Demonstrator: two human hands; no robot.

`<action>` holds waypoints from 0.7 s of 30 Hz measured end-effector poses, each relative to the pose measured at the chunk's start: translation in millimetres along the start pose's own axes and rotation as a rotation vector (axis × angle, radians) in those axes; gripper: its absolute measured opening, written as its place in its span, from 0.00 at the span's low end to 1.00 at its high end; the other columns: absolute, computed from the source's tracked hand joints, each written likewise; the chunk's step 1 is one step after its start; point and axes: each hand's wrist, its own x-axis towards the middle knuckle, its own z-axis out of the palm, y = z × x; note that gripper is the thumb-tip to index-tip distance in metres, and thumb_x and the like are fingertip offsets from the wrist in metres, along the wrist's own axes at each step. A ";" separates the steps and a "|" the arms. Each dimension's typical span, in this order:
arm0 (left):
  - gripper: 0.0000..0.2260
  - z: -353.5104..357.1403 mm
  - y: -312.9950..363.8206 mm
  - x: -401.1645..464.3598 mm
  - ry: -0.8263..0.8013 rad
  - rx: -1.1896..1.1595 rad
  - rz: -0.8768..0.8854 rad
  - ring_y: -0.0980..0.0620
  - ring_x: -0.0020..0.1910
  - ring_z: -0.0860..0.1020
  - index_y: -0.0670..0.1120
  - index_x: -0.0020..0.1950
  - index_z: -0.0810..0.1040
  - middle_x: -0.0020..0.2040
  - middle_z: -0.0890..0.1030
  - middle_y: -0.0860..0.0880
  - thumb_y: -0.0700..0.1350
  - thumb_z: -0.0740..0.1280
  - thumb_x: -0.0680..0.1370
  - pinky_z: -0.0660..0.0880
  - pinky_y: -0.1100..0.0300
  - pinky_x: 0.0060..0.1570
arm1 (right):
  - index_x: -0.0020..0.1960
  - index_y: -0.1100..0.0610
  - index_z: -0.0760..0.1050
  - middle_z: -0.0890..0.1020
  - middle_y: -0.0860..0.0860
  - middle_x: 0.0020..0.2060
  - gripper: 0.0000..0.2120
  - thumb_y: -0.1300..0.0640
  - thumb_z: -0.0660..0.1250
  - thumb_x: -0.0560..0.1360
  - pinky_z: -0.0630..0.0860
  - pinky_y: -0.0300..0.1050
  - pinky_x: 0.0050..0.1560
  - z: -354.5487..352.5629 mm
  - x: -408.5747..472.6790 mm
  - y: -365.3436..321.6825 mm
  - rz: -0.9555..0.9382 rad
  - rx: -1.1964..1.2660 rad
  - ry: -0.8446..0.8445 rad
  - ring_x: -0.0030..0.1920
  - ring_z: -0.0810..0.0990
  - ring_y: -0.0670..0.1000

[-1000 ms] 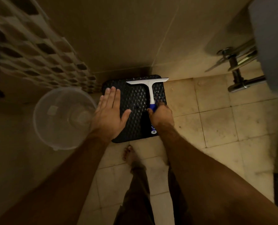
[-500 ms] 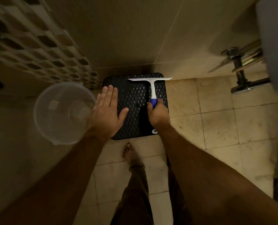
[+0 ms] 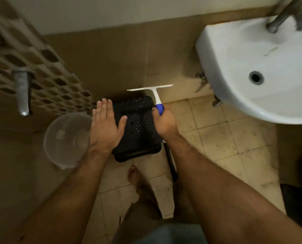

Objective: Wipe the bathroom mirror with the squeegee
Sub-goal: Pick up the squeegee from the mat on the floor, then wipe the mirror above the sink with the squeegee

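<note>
Above a dimpled black stool (image 3: pixel 138 124), right hand (image 3: pixel 164 123) grips T-shaped, seemingly plastic squeegee (image 3: pixel 154 92)

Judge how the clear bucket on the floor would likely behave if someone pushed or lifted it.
The bucket looks thin, clear plastic and seems empty, so it is probably light and would slide easily on the floor tiles. Its wide round mouth suggests it may flex if squeezed, though it seems unlikely to tip.

Right hand (image 3: pixel 165 123) grips squeegee (image 3: pixel 155 95); left hand (image 3: pixel 105 128) seemingly flat.
</note>
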 end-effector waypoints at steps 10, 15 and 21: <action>0.36 -72.5 91.2 -19.7 0.152 0.072 0.162 0.42 0.82 0.51 0.38 0.81 0.54 0.81 0.56 0.39 0.62 0.53 0.82 0.48 0.47 0.80 | 0.57 0.59 0.73 0.81 0.58 0.46 0.15 0.48 0.62 0.80 0.70 0.43 0.41 -106.3 -48.5 -17.2 -0.165 0.063 0.166 0.45 0.79 0.60; 0.36 -98.4 153.4 -33.7 0.241 0.126 0.177 0.44 0.82 0.47 0.40 0.82 0.51 0.82 0.53 0.41 0.63 0.50 0.82 0.45 0.49 0.80 | 0.58 0.60 0.73 0.77 0.53 0.44 0.16 0.48 0.63 0.80 0.68 0.43 0.44 -174.4 -56.8 -11.4 -0.282 0.086 0.239 0.40 0.74 0.53; 0.37 -114.8 251.2 -74.1 0.387 0.130 0.166 0.46 0.82 0.48 0.40 0.82 0.51 0.82 0.53 0.42 0.64 0.51 0.82 0.44 0.50 0.80 | 0.58 0.55 0.71 0.77 0.49 0.40 0.16 0.44 0.62 0.80 0.68 0.40 0.34 -269.6 -72.3 9.0 -0.434 0.120 0.304 0.35 0.75 0.48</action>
